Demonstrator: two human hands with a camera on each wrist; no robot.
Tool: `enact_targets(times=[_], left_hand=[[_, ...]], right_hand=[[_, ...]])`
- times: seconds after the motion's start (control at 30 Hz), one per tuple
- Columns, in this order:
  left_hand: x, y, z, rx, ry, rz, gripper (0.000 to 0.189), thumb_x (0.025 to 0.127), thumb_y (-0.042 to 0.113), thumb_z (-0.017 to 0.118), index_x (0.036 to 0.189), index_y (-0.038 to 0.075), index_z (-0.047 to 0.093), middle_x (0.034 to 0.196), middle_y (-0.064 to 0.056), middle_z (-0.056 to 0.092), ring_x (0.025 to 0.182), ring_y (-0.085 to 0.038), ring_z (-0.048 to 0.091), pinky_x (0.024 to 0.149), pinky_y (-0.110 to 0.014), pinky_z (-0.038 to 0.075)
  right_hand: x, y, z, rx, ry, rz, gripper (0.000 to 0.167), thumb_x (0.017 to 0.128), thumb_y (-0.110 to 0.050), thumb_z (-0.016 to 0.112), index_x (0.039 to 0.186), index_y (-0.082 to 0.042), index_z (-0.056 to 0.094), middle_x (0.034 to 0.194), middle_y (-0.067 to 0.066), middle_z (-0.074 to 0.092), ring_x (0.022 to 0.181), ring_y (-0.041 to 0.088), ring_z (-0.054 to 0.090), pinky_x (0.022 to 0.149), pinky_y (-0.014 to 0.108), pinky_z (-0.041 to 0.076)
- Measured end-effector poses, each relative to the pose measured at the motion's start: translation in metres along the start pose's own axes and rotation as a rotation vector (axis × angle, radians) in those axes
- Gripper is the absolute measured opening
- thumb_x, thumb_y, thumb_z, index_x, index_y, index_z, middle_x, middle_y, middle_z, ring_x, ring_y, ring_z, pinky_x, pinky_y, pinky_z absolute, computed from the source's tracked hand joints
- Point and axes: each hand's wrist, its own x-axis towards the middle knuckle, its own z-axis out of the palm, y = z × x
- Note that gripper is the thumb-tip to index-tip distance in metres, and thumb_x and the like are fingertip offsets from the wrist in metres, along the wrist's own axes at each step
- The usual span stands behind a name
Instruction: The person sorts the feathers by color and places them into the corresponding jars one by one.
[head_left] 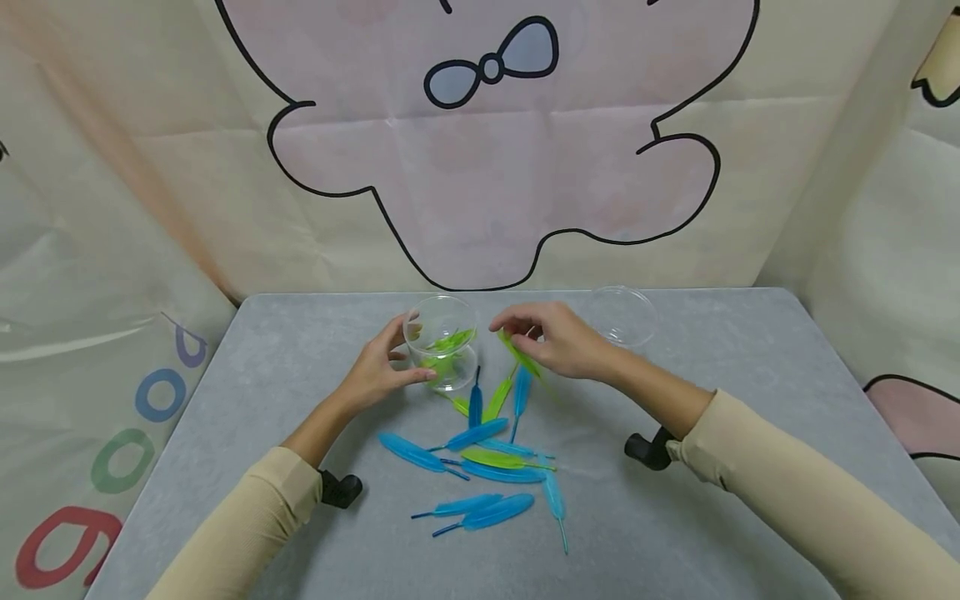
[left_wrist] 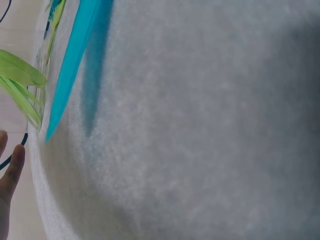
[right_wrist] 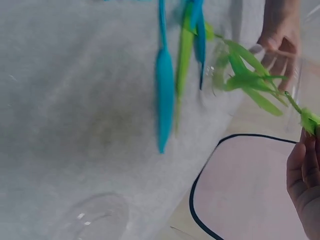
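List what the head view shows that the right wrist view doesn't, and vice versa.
Head only: the bow-tie drawing, coloured lettering, both sleeves and black wrist-worn devices.

Right wrist only: no extra object I can make out, just a close look at the stem of the held green feather.

Both: the left hand holding the clear cup with green feathers in it, the right hand pinching a feather, blue feathers, and the clear round piece.

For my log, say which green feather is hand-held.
The green feather pinched by the right hand; the other green ones are in the clear cup or on the table.
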Motion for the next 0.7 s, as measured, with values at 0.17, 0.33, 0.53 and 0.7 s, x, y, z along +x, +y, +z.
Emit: enact_targets(times=[0.17,0.33,0.53,0.7], left_hand=[[-0.001,0.000,0.000,0.011,-0.002,-0.003,0.094,0.080,0.019,0.086,0.155,0.011,0.030,0.144,-0.020,0.050,0.131,-0.034,0.050,0.095,-0.053,0.050],[0.000,-0.001,0.000,0.011,0.002,-0.003,0.094,0.080,0.019,0.086,0.154,0.008,0.030,0.144,-0.020,0.051,0.130,-0.034,0.050,0.095,-0.054,0.050],[0.000,-0.001,-0.001,0.003,0.005,-0.007,0.093,0.080,0.019,0.086,0.154,0.012,0.031,0.144,-0.020,0.050,0.131,-0.035,0.049,0.096,-0.054,0.050],[0.000,0.000,0.000,-0.002,0.000,-0.007,0.092,0.080,0.018,0.085,0.154,0.012,0.031,0.145,-0.020,0.050,0.133,-0.036,0.048,0.096,-0.055,0.049]], right_hand=[[0.012,-0.004,-0.007,-0.003,0.049,0.001,0.025,0.094,0.004,0.060,0.116,-0.006,0.070,0.098,0.005,0.069,0.088,0.018,0.061,0.078,0.034,0.055],[0.026,-0.010,-0.011,0.009,0.101,-0.037,0.023,0.094,0.004,0.059,0.114,-0.002,0.070,0.097,0.010,0.069,0.085,0.019,0.062,0.077,0.035,0.055],[0.043,-0.019,-0.010,0.017,0.156,-0.035,0.022,0.096,0.002,0.057,0.114,-0.003,0.069,0.096,0.008,0.067,0.083,0.019,0.062,0.076,0.034,0.055],[0.054,-0.024,-0.008,0.037,0.211,-0.028,0.021,0.096,0.002,0.057,0.114,-0.001,0.068,0.097,0.010,0.069,0.085,0.019,0.063,0.078,0.034,0.055]])
